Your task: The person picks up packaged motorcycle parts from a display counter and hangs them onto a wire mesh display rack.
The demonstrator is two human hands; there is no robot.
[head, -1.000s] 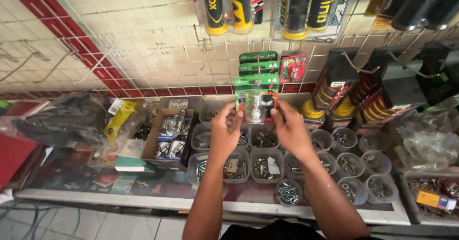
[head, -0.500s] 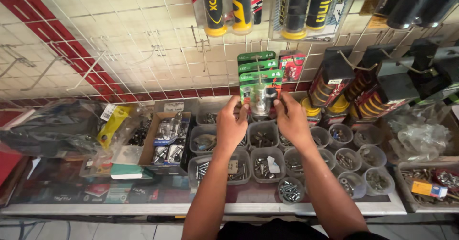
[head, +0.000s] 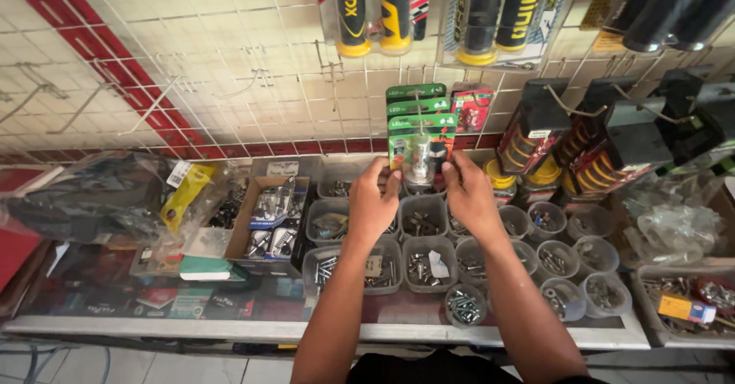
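Up at the far wall, both hands meet on a green-carded blister pack [head: 417,150] holding a small bulb, the front one of a row of like packs hanging from a hook on the wire grid [head: 230,85]. The left hand [head: 373,204] pinches the pack's left edge with fingers closed on it; the right hand [head: 468,192] pinches the right edge the same way. The pack looks light, its card stiff but bendable, the clear bubble slick and probably easy to crush, so the card edges seem the safer hold. Below the hands, clear plastic tubs of screws and bolts [head: 425,261] crowd the glass counter [head: 230,307].
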